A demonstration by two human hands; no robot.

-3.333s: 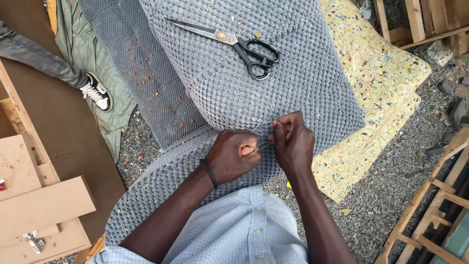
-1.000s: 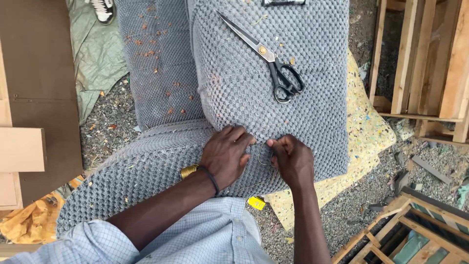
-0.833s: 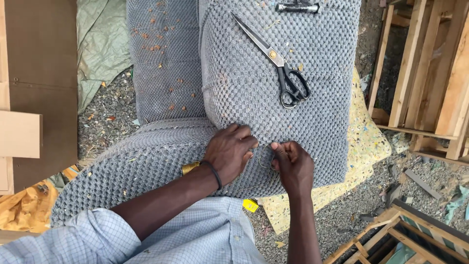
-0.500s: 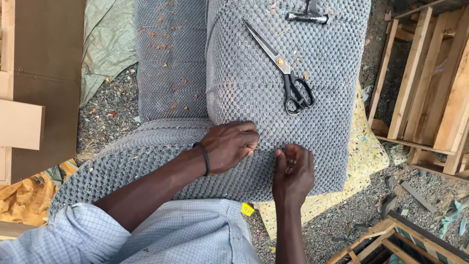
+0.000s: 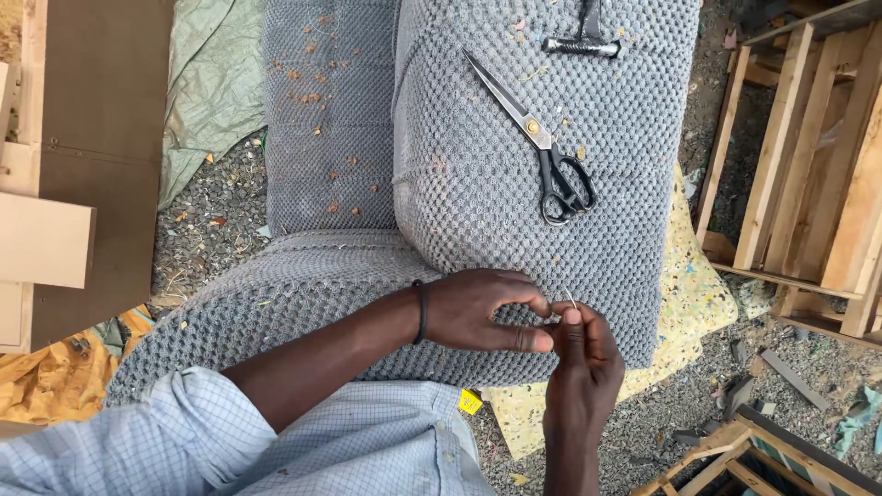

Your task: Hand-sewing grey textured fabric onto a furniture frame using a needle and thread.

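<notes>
- A grey upholstered cushion (image 5: 514, 184) with a bumpy, woven knobbly cover fills the centre and upper middle of the frame; a second grey padded section (image 5: 326, 119) lies just left of it, dotted with small reddish crumbs, and a curved grey panel (image 5: 276, 294) runs across the lower left under the person's forearm.
- A slab of speckled yellow foam (image 5: 689, 312) pokes out beneath the cushion at the right centre, resting on gravel.
- Bare wooden frames (image 5: 808, 165) stand along the right edge; flat brown boards (image 5: 92, 138) fill the upper left.
- The left hand (image 5: 482, 310), a dark band at its wrist, lies on the cushion's near edge at the lower centre, fingers curled and pressing the fabric.
- The right hand (image 5: 579, 367) sits just right of it, touching it, thumb and fingertips pinched on a thin pale needle (image 5: 571, 298) that sticks up at the seam.
- Black-handled scissors (image 5: 542, 152) lie closed on the cushion's top, blades toward the upper left.
- A small metal-headed tool (image 5: 581, 41) rests at the cushion's top edge.
</notes>
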